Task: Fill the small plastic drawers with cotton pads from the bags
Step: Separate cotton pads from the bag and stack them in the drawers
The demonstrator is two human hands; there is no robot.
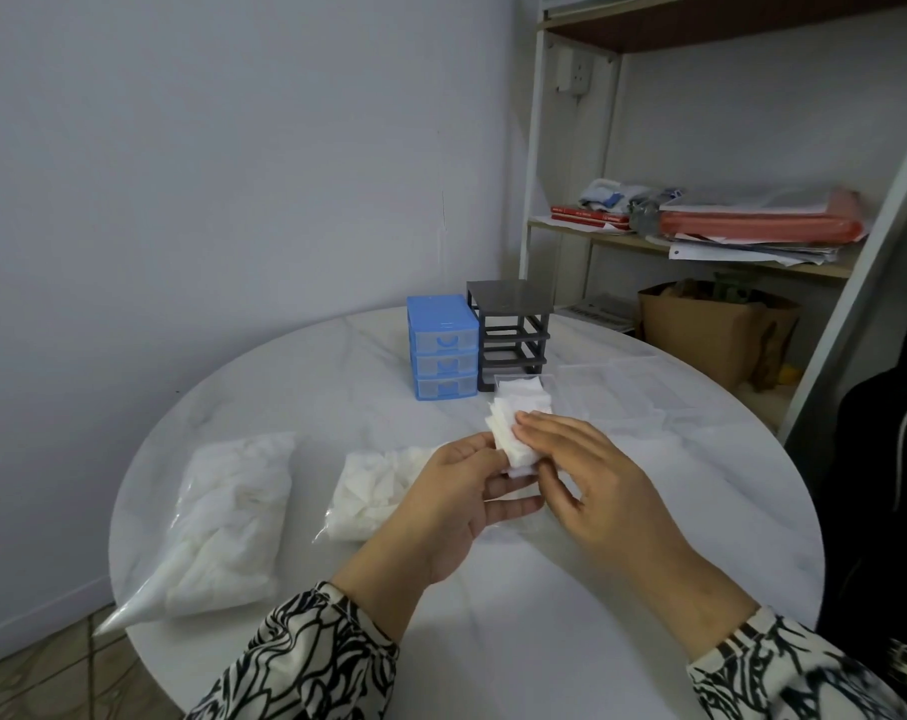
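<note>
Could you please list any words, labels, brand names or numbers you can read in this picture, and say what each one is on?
No text can be read.
Red books on the shelf: any print on the spines is too blurred.
Papers on the shelf: print too small.
Blue drawer unit: dark marks on the drawer fronts, probably handles rather than letters.
Bags of cotton pads: no label shows.

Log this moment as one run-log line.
left hand: holds cotton pad stack | right hand: steadies stack | clear drawer: out, holds pads | grey frame: empty
</note>
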